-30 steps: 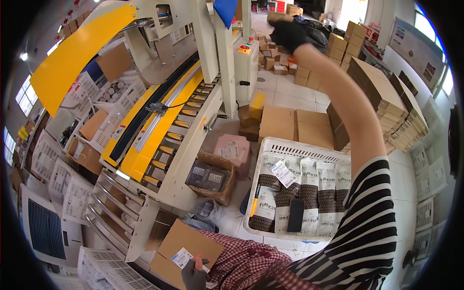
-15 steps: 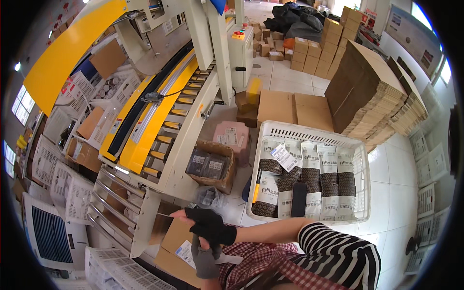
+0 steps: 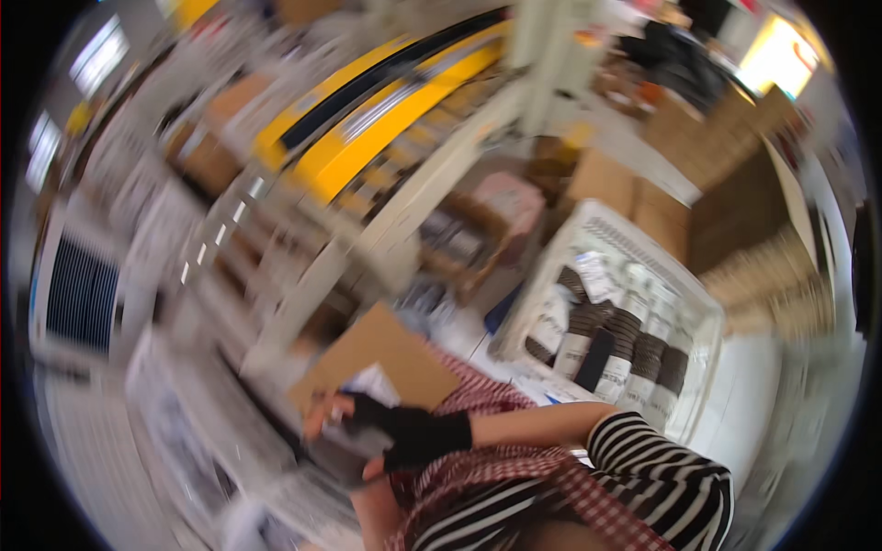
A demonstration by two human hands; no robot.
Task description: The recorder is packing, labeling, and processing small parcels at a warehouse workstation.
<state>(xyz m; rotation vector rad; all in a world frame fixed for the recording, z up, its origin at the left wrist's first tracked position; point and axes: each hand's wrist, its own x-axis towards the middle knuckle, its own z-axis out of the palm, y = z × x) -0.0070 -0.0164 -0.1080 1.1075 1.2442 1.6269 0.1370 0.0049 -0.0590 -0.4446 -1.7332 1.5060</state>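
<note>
My right hand (image 3: 404, 433), in a black fingerless glove, reaches in from the right at the lower middle. Its fingers are smeared by motion, so whether they hold anything is unclear. Just below and partly behind it is my left hand (image 3: 342, 459) in a grey glove, mostly covered and blurred. The two hands overlap or touch. Beyond them a brown cardboard box (image 3: 413, 354) lies close to my body, with a white shipping label (image 3: 372, 384) on it right by my right hand's fingers.
To the right stands a white plastic crate (image 3: 707, 367) of black-and-white pouches, a dark phone (image 3: 595, 358) on top. A yellow-and-cream roller machine (image 3: 335, 165) fills the upper left. An open carton (image 3: 469, 243) and a pink bin (image 3: 514, 197) sit beside it; stacked flat cardboard (image 3: 753, 211) is behind.
My view has swung, so the machine, crate and boxes appear turned and shifted right. My hands sit lower in the picture, and the cardboard box shows more fully. Everything is blurrier.
</note>
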